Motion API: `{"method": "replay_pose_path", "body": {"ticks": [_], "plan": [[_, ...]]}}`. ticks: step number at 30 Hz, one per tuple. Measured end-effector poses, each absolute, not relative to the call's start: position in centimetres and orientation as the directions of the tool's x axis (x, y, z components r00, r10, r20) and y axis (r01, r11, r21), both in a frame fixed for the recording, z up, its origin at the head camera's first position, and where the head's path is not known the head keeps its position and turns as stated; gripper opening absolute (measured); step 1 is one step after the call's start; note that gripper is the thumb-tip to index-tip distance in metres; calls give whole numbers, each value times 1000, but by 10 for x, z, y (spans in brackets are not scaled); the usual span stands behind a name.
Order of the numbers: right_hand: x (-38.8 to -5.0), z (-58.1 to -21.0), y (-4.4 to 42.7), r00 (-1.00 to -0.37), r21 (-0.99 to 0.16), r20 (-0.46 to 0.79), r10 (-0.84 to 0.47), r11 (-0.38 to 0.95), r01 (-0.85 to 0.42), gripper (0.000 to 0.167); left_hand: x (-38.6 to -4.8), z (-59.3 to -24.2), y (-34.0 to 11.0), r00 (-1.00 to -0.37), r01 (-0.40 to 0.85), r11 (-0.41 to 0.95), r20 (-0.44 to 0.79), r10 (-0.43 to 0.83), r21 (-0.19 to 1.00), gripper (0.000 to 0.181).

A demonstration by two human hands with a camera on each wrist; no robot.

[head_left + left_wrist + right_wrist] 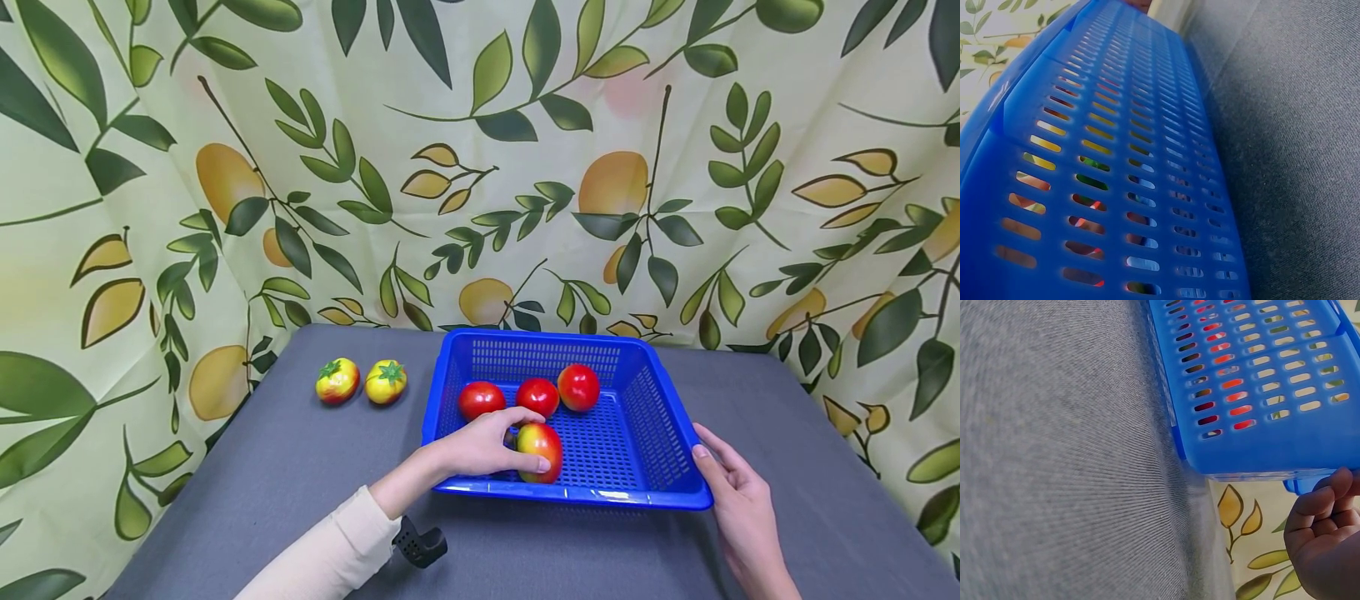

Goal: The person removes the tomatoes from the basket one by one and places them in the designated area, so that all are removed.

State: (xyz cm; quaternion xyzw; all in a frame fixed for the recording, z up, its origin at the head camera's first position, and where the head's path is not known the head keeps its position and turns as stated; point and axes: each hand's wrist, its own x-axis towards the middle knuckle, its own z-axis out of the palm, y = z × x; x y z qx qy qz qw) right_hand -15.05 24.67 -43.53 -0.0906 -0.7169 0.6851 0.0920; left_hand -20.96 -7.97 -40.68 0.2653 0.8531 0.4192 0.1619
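Note:
A blue plastic basket (570,498) with slotted walls stands on the grey table. Inside it, my left hand (480,443) grips a red-and-yellow tomato (546,446) near the front wall, thumb on the near side and fingers over the far side. Three red tomatoes lie behind it: one at left (482,401), one in the middle (538,397), one at right (579,387). My right hand (742,492) holds the basket's right rim near the front corner. In the right wrist view, its curled fingers (1316,506) meet that rim. The left wrist view shows the slotted wall (1110,137) but no hand clearly.
Two yellow-and-red tomatoes with green tops, one at left (337,382) and one beside it (386,382), lie on the table left of the basket. A leaf-patterned cloth (525,167) hangs behind the grey tabletop (315,467).

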Motion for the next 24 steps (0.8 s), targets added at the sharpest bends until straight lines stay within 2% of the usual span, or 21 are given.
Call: {"method": "replay_pose_path", "body": {"ticks": [14,24], "plan": [[-151,-433,251,-968,-999,7,253,45,5,66,-212,-402,-79,-804,339,438,15,594,833,63],[-147,-435,250,-975,-999,44,220,9,-43,61,-196,-375,-120,-868,266,214,137,477,940,58]]}}
